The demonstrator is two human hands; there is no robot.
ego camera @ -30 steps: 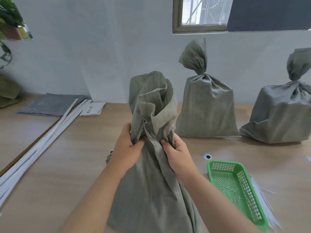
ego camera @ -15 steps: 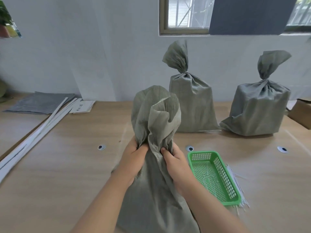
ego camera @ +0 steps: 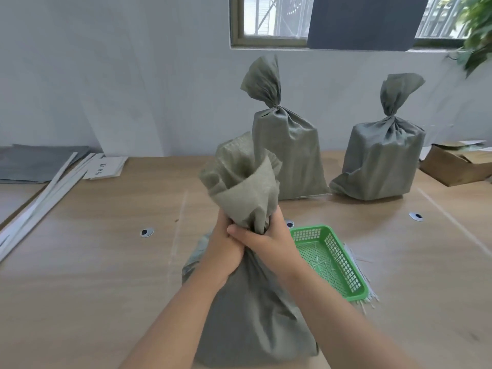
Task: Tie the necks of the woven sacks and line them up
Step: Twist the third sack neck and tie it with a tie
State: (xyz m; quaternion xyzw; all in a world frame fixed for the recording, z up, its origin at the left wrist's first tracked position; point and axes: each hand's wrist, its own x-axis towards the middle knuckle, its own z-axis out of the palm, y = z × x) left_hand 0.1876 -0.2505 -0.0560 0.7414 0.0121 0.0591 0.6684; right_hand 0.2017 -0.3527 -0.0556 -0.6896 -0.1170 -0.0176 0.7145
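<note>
**Neck gathered, tie not yet on**

Head view: we see the untied sack [ego camera: 253, 315] standing upright close to the near edge of the bench [ego camera: 93, 262], about midway along it. Both hands are clenched around its neck [ego camera: 247, 198]. The left hand [ego camera: 223, 251] wraps it from the left, and the right hand [ego camera: 266, 243] wraps it from the right, with its thumb laid across the left hand. The loose mouth flares straight up out of the grip and the filled body hangs straight below, so the sack's long axis runs vertically through our fists.

No tie shows on this neck. The green basket [ego camera: 343, 262] sits on the bench just right of the right hand, with thin pale ties [ego camera: 316, 262] in it (more poke out past its near right corner).

We judge the right hand the nearer one to fetch a tie, leaving the left to keep the gather pinched.

Two tied sacks [ego camera: 287, 155] [ego camera: 383, 161] stand side by side toward the far edge, right of the middle. In our view the free place in that row is to their left.
</note>
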